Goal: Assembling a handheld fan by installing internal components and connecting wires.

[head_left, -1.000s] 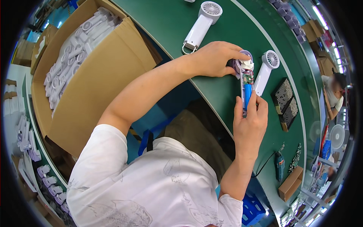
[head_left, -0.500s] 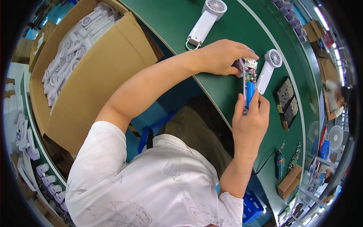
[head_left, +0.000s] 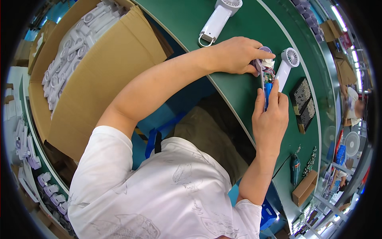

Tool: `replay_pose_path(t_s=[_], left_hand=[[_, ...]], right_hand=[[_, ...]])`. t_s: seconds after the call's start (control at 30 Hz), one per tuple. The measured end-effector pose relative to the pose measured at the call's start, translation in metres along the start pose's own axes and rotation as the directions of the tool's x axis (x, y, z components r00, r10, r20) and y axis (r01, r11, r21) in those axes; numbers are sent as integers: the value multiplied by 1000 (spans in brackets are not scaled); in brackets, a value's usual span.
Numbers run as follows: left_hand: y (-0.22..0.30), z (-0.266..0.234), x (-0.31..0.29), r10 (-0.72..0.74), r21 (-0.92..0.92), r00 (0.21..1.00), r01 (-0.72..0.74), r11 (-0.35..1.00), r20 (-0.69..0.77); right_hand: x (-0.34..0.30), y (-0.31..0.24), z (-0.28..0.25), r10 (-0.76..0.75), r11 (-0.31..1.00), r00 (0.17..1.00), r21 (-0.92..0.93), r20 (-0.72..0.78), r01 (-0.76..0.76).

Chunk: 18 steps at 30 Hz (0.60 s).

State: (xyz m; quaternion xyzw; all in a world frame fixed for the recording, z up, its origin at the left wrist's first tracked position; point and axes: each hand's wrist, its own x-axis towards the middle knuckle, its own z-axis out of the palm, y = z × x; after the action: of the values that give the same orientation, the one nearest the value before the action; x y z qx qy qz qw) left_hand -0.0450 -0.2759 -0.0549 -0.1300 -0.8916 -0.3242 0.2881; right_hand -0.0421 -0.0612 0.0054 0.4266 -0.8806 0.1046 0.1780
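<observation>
Between my hands is an opened handheld fan [head_left: 268, 76], its blue cylindrical battery, green circuit board and thin wires exposed in the pale lilac housing. My left hand [head_left: 238, 55] grips the round head end, thumb below and fingers over the top. My right hand [head_left: 272, 115] closes around the lower handle, with the index finger stretched up along the battery side. Just right of it lies a white handheld fan [head_left: 285, 67]. Another white fan [head_left: 217, 22] with a wire loop at its handle end rests farther back on the green table.
A large cardboard box [head_left: 107, 79] full of white fans stands at left. Black trays of small parts [head_left: 303, 104] lie on the green table [head_left: 246, 103] at right. Nearer are a teal electric screwdriver [head_left: 294, 170] with a cable and a small open cardboard box [head_left: 305, 188].
Both hands and the opened fan have shifted slightly right. My right hand's index finger now reaches higher along the fan, and the fan's head is less covered by my left hand.
</observation>
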Motion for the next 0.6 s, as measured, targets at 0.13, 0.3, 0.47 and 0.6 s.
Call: replay_pose_path(t_s=[0.13, 0.3, 0.47, 0.6], left_hand=[[8, -4, 3, -77, -51, 997, 79, 996, 26], [1, -4, 2, -41, -14, 999, 42, 999, 20], [-2, -3, 0, -18, -20, 1000, 18, 1000, 0], [-5, -4, 1, -95, -41, 995, 96, 995, 42]], right_hand=[[-5, 0, 7, -28, 1000, 999, -13, -30, 28], [-4, 2, 6, -12, 1000, 1000, 11, 5, 12], [-4, 4, 9, -4, 1000, 1000, 4, 9, 4], [-5, 5, 11, -6, 1000, 1000, 0, -5, 6]])
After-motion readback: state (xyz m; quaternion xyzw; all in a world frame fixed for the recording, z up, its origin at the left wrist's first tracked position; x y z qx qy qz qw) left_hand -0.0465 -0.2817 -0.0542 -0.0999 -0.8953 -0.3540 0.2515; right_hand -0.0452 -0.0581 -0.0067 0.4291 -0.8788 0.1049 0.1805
